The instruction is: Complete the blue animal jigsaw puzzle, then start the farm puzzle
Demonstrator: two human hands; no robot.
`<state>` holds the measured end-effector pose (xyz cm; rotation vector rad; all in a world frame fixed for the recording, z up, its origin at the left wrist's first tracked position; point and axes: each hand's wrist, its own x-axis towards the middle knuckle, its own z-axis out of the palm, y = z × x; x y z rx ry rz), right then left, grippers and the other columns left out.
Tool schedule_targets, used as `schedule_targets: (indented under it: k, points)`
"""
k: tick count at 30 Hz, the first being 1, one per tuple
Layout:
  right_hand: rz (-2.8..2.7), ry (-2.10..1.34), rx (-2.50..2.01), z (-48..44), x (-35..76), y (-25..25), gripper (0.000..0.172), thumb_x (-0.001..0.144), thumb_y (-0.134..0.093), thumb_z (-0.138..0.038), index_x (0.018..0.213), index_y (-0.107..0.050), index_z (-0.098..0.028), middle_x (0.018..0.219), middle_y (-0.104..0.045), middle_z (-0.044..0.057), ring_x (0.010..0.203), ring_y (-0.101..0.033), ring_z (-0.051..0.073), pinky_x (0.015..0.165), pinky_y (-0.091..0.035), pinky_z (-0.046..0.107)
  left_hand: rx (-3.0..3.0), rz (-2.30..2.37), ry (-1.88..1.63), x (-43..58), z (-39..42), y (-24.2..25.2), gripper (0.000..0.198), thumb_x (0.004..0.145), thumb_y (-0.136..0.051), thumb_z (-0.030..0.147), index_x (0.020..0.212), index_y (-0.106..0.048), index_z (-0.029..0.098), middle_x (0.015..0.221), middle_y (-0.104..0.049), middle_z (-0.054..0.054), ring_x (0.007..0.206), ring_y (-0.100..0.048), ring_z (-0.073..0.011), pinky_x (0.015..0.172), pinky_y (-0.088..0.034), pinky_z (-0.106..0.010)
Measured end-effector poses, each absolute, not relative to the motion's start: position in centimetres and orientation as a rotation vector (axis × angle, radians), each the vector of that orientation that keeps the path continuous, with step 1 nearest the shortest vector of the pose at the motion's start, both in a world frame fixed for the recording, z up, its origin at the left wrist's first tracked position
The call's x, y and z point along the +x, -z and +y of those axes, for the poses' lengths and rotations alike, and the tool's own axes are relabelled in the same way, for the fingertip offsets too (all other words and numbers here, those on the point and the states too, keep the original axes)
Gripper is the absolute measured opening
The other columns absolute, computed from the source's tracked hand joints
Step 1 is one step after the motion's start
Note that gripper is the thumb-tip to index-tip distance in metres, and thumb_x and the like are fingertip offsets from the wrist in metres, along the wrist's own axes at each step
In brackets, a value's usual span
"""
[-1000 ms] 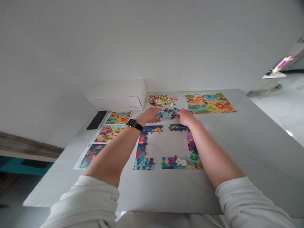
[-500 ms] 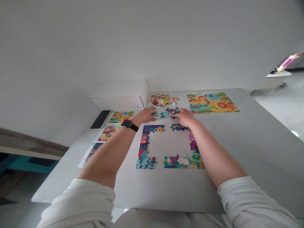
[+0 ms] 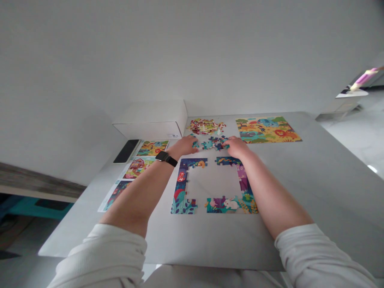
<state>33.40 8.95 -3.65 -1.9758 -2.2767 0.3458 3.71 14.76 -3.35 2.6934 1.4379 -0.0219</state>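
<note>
Reaching into loose puzzle pieces [image 3: 213,143], left hand [image 3: 185,145], right hand [image 3: 237,147], fingers [image 3: 192,141] half hidden, grip impossible to tell

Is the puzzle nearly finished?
Not yet. The yellow animal puzzle looks complete. On the dark puzzle only the border is built, with gaps at top and bottom and a bare middle. The left hand and right hand are in the loose blue pieces. The red pile behind them is unassembled too.
</note>
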Motion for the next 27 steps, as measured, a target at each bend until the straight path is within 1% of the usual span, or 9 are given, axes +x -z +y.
schedule_targets:
  k: [2, 4, 9, 13, 16, 21, 27]
  points:
    - [-2.276, -0.355, -1.97, 9.1, 33.4, 3.8, 0.053, 0.096, -0.057, -0.011, 0.138, -0.08, -0.035, 0.153, -0.065, 0.01, 0.138, -0.063, 0.033, 0.116, -0.052, 0.045, 2.661, 1.427, 0.031, 2.6, 15.1, 3.2, 0.051, 0.091, -0.076, 0.04, 0.139, -0.071, 0.022, 0.143, -0.071, -0.013, 0.133, -0.067, -0.0295, 0.117, -0.052, -0.037]
    - [-2.28, -0.353, -1.958, 9.2, 33.5, 3.8, 0.055, 0.096, -0.057, -0.01, 0.139, -0.079, -0.035, 0.152, -0.066, 0.01, 0.137, -0.064, 0.033, 0.116, -0.052, 0.044, 2.636, 1.434, 0.005, 1.7, 15.3, 3.2, 0.05, 0.091, -0.077, 0.039, 0.138, -0.072, 0.023, 0.143, -0.072, -0.012, 0.132, -0.068, -0.0297, 0.116, -0.052, -0.037]
    - [-2.299, -0.338, -1.941, 9.2, 33.5, 4.0, 0.056, 0.094, -0.056, -0.009, 0.139, -0.079, -0.033, 0.148, -0.068, 0.012, 0.135, -0.066, 0.031, 0.115, -0.052, 0.042, 2.619, 1.506, 0.007, 0.5, 15.1, 3.5, 0.045, 0.095, -0.07, 0.035, 0.138, -0.073, 0.023, 0.139, -0.075, -0.012, 0.129, -0.071, -0.0277, 0.114, -0.053, -0.035]
    - [-2.301, -0.323, -1.926, 9.2, 33.5, 4.2, 0.057, 0.093, -0.056, -0.009, 0.139, -0.078, -0.032, 0.146, -0.069, 0.011, 0.135, -0.065, 0.03, 0.115, -0.052, 0.041, 2.621, 1.599, -0.048, -0.1, 14.7, 3.7, 0.045, 0.097, -0.061, 0.026, 0.14, -0.073, 0.024, 0.14, -0.076, -0.012, 0.132, -0.071, -0.0276, 0.117, -0.053, -0.038]
    - [-2.301, -0.339, -1.923, 9.2, 33.6, 4.1, 0.057, 0.093, -0.056, -0.008, 0.14, -0.078, -0.032, 0.146, -0.069, 0.011, 0.135, -0.065, 0.03, 0.115, -0.052, 0.041, 2.61, 1.645, -0.125, -0.6, 14.4, 3.7, 0.046, 0.096, -0.06, 0.024, 0.14, -0.073, 0.024, 0.141, -0.075, -0.012, 0.134, -0.07, -0.0288, 0.12, -0.052, -0.04]
    - [-2.317, -0.352, -1.921, 9.1, 33.6, 3.9, 0.056, 0.094, -0.056, -0.009, 0.141, -0.077, -0.031, 0.148, -0.068, 0.013, 0.138, -0.064, 0.031, 0.116, -0.051, 0.041, 2.609, 1.647, -0.234, -1.2, 13.4, 3.4, 0.046, 0.096, -0.066, 0.028, 0.141, -0.072, 0.022, 0.146, -0.071, -0.014, 0.139, -0.065, -0.0301, 0.122, -0.05, -0.04]
    - [-2.312, -0.354, -1.934, 9.0, 33.4, 3.7, 0.056, 0.093, -0.056, -0.009, 0.141, -0.077, -0.03, 0.147, -0.068, 0.012, 0.137, -0.064, 0.03, 0.116, -0.05, 0.041, 2.534, 1.689, -0.159, -1.3, 12.7, 3.4, 0.058, 0.097, -0.072, 0.047, 0.147, -0.067, 0.02, 0.148, -0.07, -0.016, 0.138, -0.066, -0.0338, 0.12, -0.051, -0.042]
